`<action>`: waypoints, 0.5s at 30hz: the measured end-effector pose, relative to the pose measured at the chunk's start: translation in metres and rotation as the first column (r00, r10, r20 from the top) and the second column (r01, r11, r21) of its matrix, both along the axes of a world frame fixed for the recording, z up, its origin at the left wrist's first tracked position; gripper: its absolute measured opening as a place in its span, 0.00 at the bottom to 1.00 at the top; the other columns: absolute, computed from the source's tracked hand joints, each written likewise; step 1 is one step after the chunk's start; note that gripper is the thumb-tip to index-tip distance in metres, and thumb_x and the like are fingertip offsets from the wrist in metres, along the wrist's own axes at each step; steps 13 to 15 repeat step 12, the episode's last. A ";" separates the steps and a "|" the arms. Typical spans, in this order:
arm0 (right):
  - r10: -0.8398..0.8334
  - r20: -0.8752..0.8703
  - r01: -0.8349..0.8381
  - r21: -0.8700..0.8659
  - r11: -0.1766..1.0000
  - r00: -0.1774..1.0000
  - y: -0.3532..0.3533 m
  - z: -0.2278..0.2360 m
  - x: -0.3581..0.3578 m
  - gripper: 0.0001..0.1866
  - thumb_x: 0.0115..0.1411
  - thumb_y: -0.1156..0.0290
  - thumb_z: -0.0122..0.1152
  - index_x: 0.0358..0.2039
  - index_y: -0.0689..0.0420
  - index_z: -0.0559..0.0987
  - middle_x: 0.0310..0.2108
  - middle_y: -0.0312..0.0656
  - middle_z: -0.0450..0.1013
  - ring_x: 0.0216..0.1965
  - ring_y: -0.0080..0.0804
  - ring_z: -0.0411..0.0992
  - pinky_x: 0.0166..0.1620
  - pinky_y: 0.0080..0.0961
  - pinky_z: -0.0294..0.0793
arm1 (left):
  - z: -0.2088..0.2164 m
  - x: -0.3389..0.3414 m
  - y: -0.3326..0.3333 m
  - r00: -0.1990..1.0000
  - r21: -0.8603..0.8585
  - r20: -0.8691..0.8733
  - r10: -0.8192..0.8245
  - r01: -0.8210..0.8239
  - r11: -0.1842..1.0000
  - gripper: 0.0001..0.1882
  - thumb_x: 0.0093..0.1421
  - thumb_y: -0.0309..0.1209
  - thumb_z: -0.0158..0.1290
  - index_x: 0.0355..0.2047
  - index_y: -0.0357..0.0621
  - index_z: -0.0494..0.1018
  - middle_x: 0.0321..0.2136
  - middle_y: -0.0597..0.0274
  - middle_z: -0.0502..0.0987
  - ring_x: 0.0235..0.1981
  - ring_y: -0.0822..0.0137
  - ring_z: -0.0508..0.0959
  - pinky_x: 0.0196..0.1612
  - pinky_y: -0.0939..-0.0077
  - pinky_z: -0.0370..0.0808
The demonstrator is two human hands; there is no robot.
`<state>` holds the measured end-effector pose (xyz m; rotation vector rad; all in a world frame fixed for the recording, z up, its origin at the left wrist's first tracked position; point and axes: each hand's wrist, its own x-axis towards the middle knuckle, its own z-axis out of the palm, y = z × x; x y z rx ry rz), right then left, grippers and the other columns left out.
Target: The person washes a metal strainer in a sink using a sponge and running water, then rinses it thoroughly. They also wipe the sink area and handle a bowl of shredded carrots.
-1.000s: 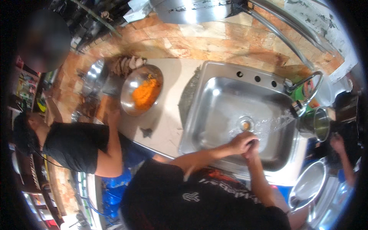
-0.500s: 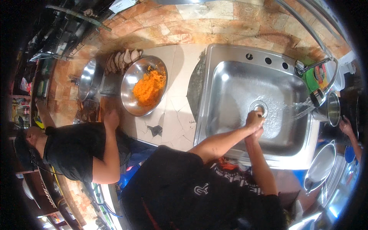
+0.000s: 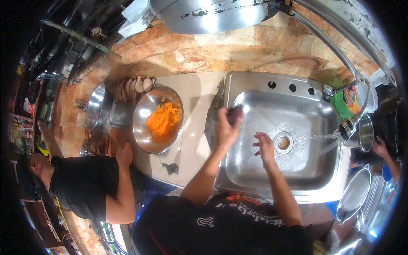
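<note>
My left hand [image 3: 226,132] is raised over the left rim of the steel sink [image 3: 263,182], closed around a dark reddish lump [image 3: 234,115]. The lump's kind is unclear and my fingers cover part of it. Held over the basin, left of the drain [image 3: 283,142], my right hand [image 3: 265,148] is empty, its fingers loosely bent and apart. Water runs from the spray head [image 3: 347,128] at the sink's right edge toward the drain. Left of the sink, a steel bowl [image 3: 140,136] tilts on the tiled counter, with shredded orange food [image 3: 163,121] in it.
Sliced pale-brown food [image 3: 135,88] lies behind the bowl. A co-worker in black [image 3: 91,182] stands at the left; another person's hand [image 3: 380,148] reaches in at the right, near a steel pot [image 3: 366,132] and a strainer [image 3: 356,191]. A large round metal thing [image 3: 216,19] hangs above.
My hands, together over the drain before, are now apart. The left has gone left and away from me with the dark lump; the right has drawn slightly left. The view has tilted upward.
</note>
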<state>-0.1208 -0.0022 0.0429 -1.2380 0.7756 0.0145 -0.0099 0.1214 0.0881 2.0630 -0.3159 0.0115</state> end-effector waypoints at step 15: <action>-0.126 -0.080 0.116 -0.111 0.987 0.989 -0.045 -0.043 -0.025 0.21 0.55 0.69 0.54 0.50 0.61 0.71 0.44 0.44 0.71 0.35 0.28 0.70 0.38 0.22 0.71 | -0.050 0.166 -0.037 0.968 0.397 0.224 0.112 -0.195 0.897 0.11 0.50 0.30 0.59 0.33 0.40 0.72 0.31 0.47 0.77 0.37 0.47 0.76 0.39 0.55 0.71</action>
